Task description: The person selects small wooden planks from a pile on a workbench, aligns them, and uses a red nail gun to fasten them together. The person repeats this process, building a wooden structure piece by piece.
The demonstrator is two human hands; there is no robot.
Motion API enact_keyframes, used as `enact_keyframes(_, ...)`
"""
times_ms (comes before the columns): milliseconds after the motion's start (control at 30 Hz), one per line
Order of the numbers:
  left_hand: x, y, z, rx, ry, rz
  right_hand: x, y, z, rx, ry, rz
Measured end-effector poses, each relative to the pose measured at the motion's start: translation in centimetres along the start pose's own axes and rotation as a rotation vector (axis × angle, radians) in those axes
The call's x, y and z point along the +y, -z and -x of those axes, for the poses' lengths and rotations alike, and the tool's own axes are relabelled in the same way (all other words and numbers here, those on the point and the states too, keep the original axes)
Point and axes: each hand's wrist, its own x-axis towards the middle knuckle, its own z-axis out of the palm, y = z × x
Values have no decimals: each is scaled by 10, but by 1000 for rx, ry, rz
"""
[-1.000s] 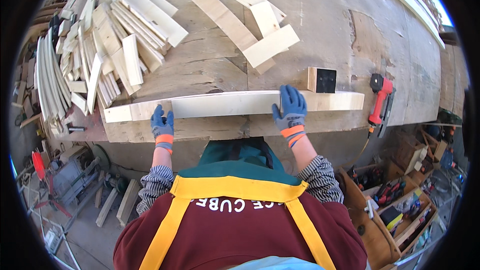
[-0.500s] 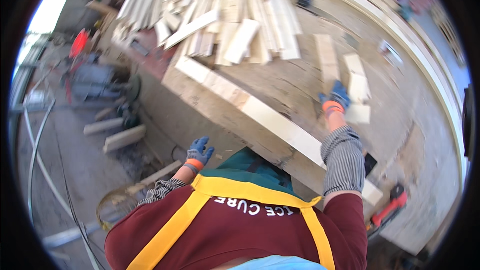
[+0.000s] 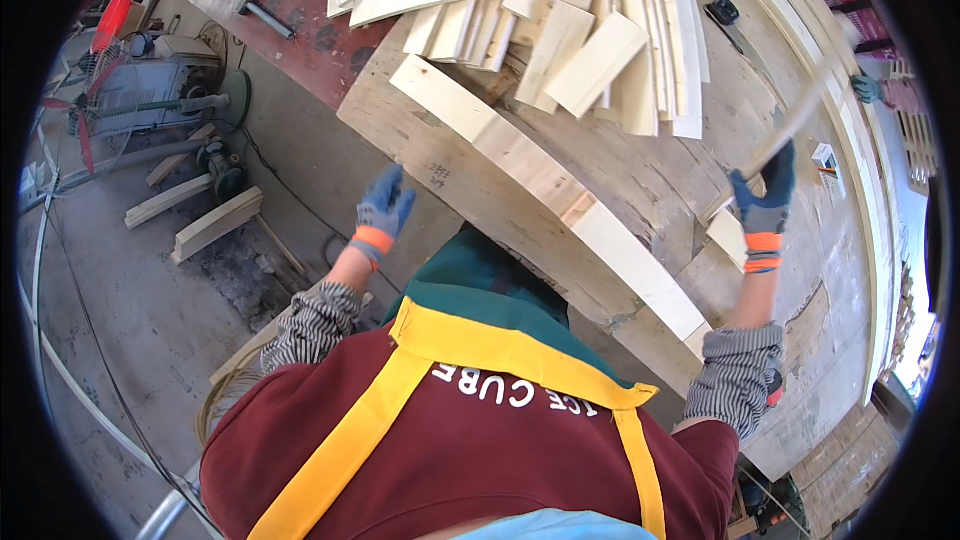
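Note:
My right hand point(image 3: 765, 202), in a blue glove with an orange cuff, is raised over the workbench point(image 3: 650, 170) and closed on a thin pale wooden strip point(image 3: 800, 125) that is blurred by motion. My left hand point(image 3: 385, 210), gloved the same way, hangs open in the air just off the bench's near edge, holding nothing. Between both hands a long pale plank point(image 3: 545, 190) lies diagonally along the bench edge. A short pale wooden block point(image 3: 728, 238) lies on the bench just below my right hand.
A heap of cut boards and curved slats point(image 3: 560, 20) covers the far end of the bench. A black tool point(image 3: 722, 10) lies beyond it. Another person's gloved hand point(image 3: 865, 88) shows at the far right. A machine point(image 3: 150, 95) and loose boards point(image 3: 215, 225) stand on the floor at left.
My head has turned left and the view swung. Both hands left the long plank; my right hand reached across the bench and lifted a thin strip, and my left hand hangs free.

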Motion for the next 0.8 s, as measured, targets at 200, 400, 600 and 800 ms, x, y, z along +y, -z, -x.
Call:
enact_keyframes(200,-11,41,-152,225,83,448,-183,-187,28,-368,31,202)
enact_keyframes(400,-38,20,-202,152,-8,238,-198,-301,70,-627,-118,347)
enact_keyframes(600,-65,-7,-220,1,52,238,-176,-294,66,-620,-91,374)
enact_keyframes(800,-64,0,-226,-30,49,283,-168,-292,71,-494,-45,351)
